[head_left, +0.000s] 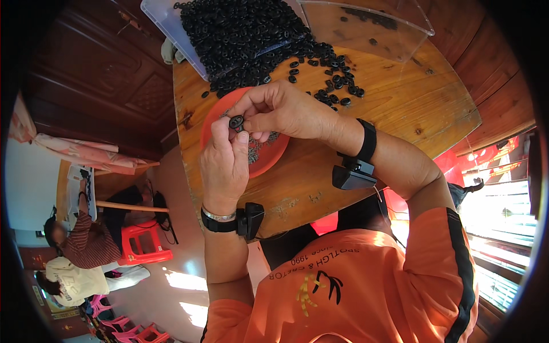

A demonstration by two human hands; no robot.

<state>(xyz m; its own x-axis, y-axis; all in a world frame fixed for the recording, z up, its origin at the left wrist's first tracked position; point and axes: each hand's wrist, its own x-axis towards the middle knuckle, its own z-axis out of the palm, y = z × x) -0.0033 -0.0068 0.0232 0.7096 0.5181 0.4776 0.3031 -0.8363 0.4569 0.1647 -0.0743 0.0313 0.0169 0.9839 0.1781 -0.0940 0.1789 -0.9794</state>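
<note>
My left hand [223,166] pinches a small black oval two-holed piece [236,121] between thumb and fingertips. From the other side, my right hand [280,111] closes its thumb and bent fingers on the same piece. Whether a smaller part sits between the right fingertips cannot be made out. Both hands are over a round orange-red bowl [276,159]. Inside it lie many small grey parts [255,151], too small to name, partly hidden by my hands.
Behind the bowl, a clear plastic bin [197,54] lies heaped with black oval pieces [246,34], many spilled onto the wooden table [412,108]. A second clear bin [366,34] holds a few dark pieces. Two people [86,246] are beside a red stool [143,243] at left.
</note>
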